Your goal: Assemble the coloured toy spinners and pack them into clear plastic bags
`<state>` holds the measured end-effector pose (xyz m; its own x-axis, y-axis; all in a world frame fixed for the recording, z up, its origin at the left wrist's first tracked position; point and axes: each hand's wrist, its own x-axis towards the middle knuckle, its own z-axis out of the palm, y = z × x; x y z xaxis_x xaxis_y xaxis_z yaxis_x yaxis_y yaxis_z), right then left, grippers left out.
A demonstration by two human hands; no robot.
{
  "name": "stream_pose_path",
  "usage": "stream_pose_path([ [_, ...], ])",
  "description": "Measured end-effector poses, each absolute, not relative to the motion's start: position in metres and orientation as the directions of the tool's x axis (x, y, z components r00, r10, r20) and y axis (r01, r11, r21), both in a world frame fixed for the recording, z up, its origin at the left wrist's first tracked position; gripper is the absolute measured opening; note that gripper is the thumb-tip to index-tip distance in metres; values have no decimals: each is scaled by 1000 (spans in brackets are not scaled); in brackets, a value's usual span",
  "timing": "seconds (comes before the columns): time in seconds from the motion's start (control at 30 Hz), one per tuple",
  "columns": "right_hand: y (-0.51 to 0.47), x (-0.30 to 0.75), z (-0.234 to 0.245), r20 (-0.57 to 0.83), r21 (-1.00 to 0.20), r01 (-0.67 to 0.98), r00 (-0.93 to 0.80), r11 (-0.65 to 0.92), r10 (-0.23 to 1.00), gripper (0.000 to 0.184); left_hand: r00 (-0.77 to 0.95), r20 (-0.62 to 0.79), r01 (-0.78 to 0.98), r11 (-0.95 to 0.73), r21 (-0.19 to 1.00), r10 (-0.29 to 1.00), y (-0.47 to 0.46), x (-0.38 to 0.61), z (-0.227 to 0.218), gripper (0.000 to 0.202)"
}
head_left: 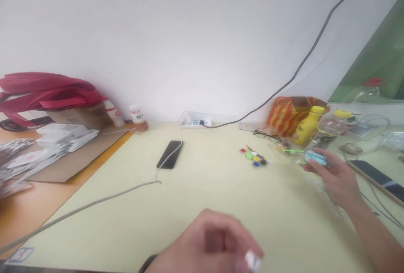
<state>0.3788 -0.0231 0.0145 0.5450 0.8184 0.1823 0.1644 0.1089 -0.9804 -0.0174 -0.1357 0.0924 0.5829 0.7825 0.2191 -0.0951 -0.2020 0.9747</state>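
Observation:
My left hand (214, 243) is at the bottom middle, blurred and close to the camera, fingers curled; a small white thing (252, 261) shows at its fingertips. My right hand (334, 174) reaches out to the right over the pale yellow table (202, 205), fingers closed round a small light blue and white object (315, 157). Just left of it lie several small coloured round pieces (255, 157) and thin green sticks (292, 151).
A black phone (170, 153) on a white cable lies mid-table, with a power strip (195, 122) at the wall. A yellow bottle (307, 125), an orange striped bag (288, 115), glasses (268, 135), and a tablet (377, 178) stand right. Boxes and a red bag (47, 92) sit left.

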Motion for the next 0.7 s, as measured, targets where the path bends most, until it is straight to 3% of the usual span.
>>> stream_pose_path([
  [0.07, -22, 379, 12, 183, -982, 137, 537, 130, 824, 65, 614, -78, -127, 195, 973, 786, -112, 12, 87, 31],
  [0.1, -21, 379, 11, 188, -981, 131, 530, 140, 826, 65, 620, -155, -157, 315, 936, 769, -101, 27, 83, 39],
  [0.13, -21, 379, 10, 195, -980, 132, 525, 147, 829, 66, 598, -169, -171, 331, 928, 783, -90, 43, 79, 43],
  [0.27, -24, 374, 11, 213, -977, 137, 513, 166, 831, 69, 588, -81, -185, 232, 955, 805, -48, 98, 61, 47],
  [0.47, -30, 365, 19, 198, -978, 156, 497, 137, 845, 67, 565, 38, -105, 26, 994, 824, -3, 143, 50, 26],
  [0.6, -30, 362, 17, 281, -959, 160, 407, 234, 870, 73, 521, 101, -43, -92, 995, 848, 11, 153, 46, 24],
  [0.7, -29, 361, 12, 339, -940, 175, 370, 294, 865, 75, 556, 230, 60, -314, 947, 799, 18, 158, 45, 30],
])
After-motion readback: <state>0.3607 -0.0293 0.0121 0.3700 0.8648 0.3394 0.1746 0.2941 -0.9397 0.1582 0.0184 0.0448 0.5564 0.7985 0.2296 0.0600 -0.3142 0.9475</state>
